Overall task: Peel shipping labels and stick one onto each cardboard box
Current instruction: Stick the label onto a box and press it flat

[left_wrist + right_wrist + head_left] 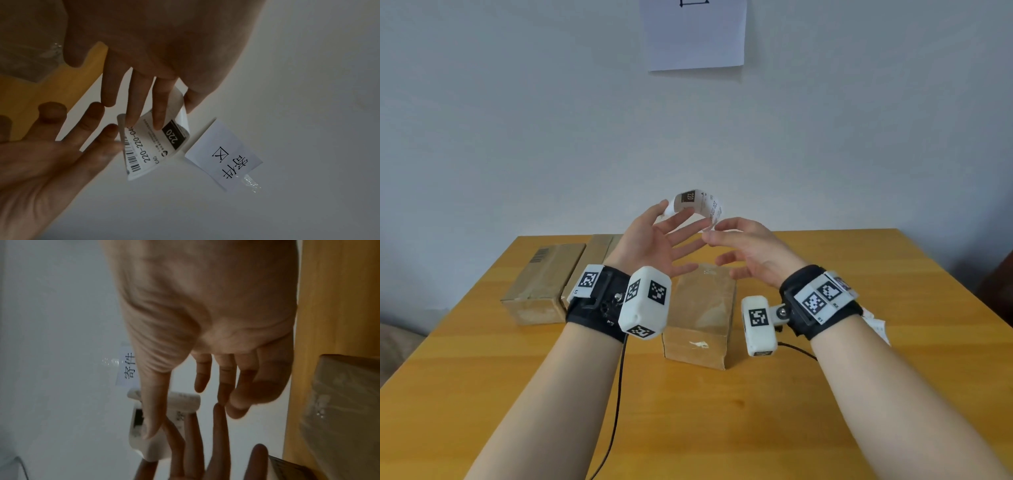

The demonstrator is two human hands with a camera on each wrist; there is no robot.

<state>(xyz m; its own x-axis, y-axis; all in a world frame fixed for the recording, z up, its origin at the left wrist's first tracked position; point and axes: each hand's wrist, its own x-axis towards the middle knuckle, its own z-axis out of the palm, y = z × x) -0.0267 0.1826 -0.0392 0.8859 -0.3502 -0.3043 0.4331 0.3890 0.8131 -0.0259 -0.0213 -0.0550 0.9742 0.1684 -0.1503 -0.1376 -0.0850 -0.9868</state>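
Three cardboard boxes sit on our counter (825,394): one box (702,315) below our hands, two more boxes (544,284) side by side at far left. A paper sheet (693,34) hangs on the wall. Our left hand (650,240) and right hand (750,250) hold a curled label (697,204) in the air above the near box, each grip pinching one end, other fingers spread.

A yellow wooden tabletop (825,394) carries three taped cardboard boxes: one box (702,315) near its middle, two more side by side at the far left, the outer box (541,284) touching the inner box (594,260).
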